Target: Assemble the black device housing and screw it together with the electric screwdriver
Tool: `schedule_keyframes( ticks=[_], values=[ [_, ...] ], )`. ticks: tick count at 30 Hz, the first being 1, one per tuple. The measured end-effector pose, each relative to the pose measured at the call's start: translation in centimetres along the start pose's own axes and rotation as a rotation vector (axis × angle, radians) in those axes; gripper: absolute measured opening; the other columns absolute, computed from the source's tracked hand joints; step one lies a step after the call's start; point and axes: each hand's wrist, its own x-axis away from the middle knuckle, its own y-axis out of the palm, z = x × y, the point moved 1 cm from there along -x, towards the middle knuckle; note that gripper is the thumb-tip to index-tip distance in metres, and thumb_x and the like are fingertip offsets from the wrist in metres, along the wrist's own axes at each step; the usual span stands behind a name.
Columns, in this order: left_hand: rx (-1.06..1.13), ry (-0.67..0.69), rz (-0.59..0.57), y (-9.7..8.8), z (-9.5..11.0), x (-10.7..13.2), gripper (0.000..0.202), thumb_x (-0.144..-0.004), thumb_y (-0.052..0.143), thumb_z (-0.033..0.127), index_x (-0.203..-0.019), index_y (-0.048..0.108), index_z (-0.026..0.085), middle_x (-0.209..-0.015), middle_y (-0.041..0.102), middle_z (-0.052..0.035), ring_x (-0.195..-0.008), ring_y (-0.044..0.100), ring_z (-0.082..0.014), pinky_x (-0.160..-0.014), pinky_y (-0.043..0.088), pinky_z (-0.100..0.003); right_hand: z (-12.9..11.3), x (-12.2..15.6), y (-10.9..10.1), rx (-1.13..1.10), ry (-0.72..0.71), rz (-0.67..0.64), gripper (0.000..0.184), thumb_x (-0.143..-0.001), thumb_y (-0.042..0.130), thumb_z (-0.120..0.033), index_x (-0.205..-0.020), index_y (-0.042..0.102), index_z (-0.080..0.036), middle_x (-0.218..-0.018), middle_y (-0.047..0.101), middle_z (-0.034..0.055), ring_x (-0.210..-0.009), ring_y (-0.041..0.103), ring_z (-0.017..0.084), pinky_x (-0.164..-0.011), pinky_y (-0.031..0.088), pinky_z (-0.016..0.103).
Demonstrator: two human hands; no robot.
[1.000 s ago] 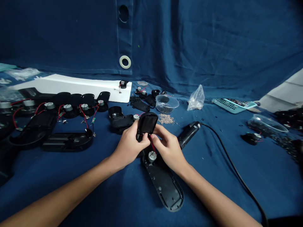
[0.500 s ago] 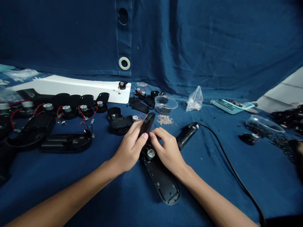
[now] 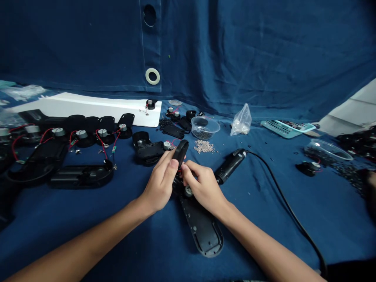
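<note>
My left hand (image 3: 161, 182) pinches a small black plastic cover (image 3: 180, 152) and holds it on edge above a long black plastic shell (image 3: 202, 229) lying on the blue cloth. My right hand (image 3: 202, 187) is closed at the cover's lower end, its fingertips pressed around red wires and a small grey motor (image 3: 188, 191) seated in the shell. What the right fingers grip is mostly hidden.
A black corded power tool (image 3: 229, 165) lies just right of my hands, cable trailing to the lower right. A pile of small screws (image 3: 205, 146) and a clear bowl (image 3: 205, 127) sit behind. Several black shells with motors (image 3: 82, 137) fill the left; a plastic bag (image 3: 241, 121) and teal tray (image 3: 286, 128) lie right.
The black cover has turned from facing me to standing on edge. Both hands closed in on its lower end, and my right hand now covers the motor.
</note>
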Motion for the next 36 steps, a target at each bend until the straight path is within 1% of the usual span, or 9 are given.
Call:
schedule_keyframes(
  ticks=[3, 7, 11, 16, 19, 23, 29, 36],
  values=[
    [-0.029, 0.018, 0.017, 0.02, -0.16, 0.11, 0.045, -0.101, 0.029, 0.042, -0.133, 0.051, 0.018, -0.131, 0.055, -0.0106, -0.119, 0.053, -0.02, -0.1, 0.044, -0.032, 0.06, 0.01, -0.04, -0.001, -0.036, -0.026, 0.032, -0.098, 0.037, -0.032, -0.071, 0.048, -0.02, -0.061, 0.054, -0.003, -0.056, 0.05, 0.011, -0.061, 0.037, 0.024],
    [-0.071, 0.054, 0.051, 0.19, -0.35, 0.15, 0.045, -0.101, 0.029, 0.042, -0.131, 0.052, 0.017, -0.125, 0.058, -0.0112, -0.116, 0.054, -0.0205, -0.099, 0.043, -0.033, 0.2, 0.02, 0.01, 0.0, -0.04, -0.01, 0.033, -0.098, 0.037, -0.032, -0.069, 0.048, -0.02, -0.061, 0.053, -0.0033, -0.056, 0.049, 0.01, -0.061, 0.036, 0.023],
    [-0.079, 0.067, 0.064, 0.29, -0.37, 0.16, 0.045, -0.101, 0.03, 0.042, -0.131, 0.052, 0.017, -0.123, 0.058, -0.011, -0.114, 0.055, -0.0207, -0.098, 0.044, -0.033, 0.34, 0.05, 0.07, -0.021, -0.033, -0.009, 0.033, -0.098, 0.039, -0.033, -0.068, 0.048, -0.02, -0.06, 0.053, -0.0038, -0.057, 0.048, 0.009, -0.061, 0.036, 0.022],
    [-0.071, 0.053, 0.057, 0.27, -0.26, 0.12, 0.043, -0.102, 0.03, 0.041, -0.132, 0.052, 0.019, -0.123, 0.059, -0.0101, -0.113, 0.056, -0.0201, -0.097, 0.044, -0.033, 0.28, 0.1, 0.18, -0.032, -0.023, -0.006, 0.033, -0.098, 0.039, -0.032, -0.068, 0.048, -0.02, -0.061, 0.054, -0.0035, -0.057, 0.049, 0.009, -0.061, 0.036, 0.022],
    [-0.056, 0.065, 0.054, 0.29, -0.23, -0.01, 0.043, -0.101, 0.03, 0.04, -0.133, 0.051, 0.019, -0.126, 0.058, -0.0096, -0.116, 0.055, -0.0196, -0.1, 0.043, -0.033, 0.2, 0.05, 0.29, -0.002, 0.0, 0.036, 0.029, -0.097, 0.04, -0.031, -0.071, 0.048, -0.02, -0.064, 0.055, -0.0026, -0.059, 0.05, 0.01, -0.061, 0.035, 0.022],
    [-0.045, 0.072, 0.047, 0.31, -0.29, -0.14, 0.044, -0.101, 0.031, 0.04, -0.133, 0.051, 0.018, -0.132, 0.054, -0.0097, -0.119, 0.053, -0.0199, -0.104, 0.041, -0.034, 0.08, -0.06, 0.37, 0.037, -0.02, 0.025, 0.025, -0.096, 0.039, -0.027, -0.073, 0.046, -0.02, -0.067, 0.056, -0.0017, -0.062, 0.05, 0.011, -0.062, 0.036, 0.023],
    [-0.075, 0.088, 0.044, 0.33, -0.32, -0.07, 0.043, -0.101, 0.031, 0.039, -0.134, 0.051, 0.019, -0.126, 0.058, -0.0097, -0.119, 0.054, -0.0199, -0.106, 0.04, -0.035, 0.03, -0.02, 0.09, 0.048, -0.049, 0.026, 0.028, -0.095, 0.04, -0.026, -0.068, 0.046, -0.019, -0.064, 0.052, -0.003, -0.059, 0.046, 0.01, -0.062, 0.033, 0.022],
    [-0.084, 0.094, 0.04, 0.54, -0.19, 0.07, 0.042, -0.102, 0.03, 0.038, -0.134, 0.05, 0.02, -0.127, 0.057, -0.0096, -0.117, 0.054, -0.0183, -0.103, 0.042, -0.033, 0.39, -0.09, 0.12, -0.004, 0.0, 0.023, 0.027, -0.092, 0.043, -0.024, -0.066, 0.047, -0.018, -0.06, 0.049, -0.0041, -0.058, 0.043, 0.009, -0.059, 0.03, 0.023]
  ],
)
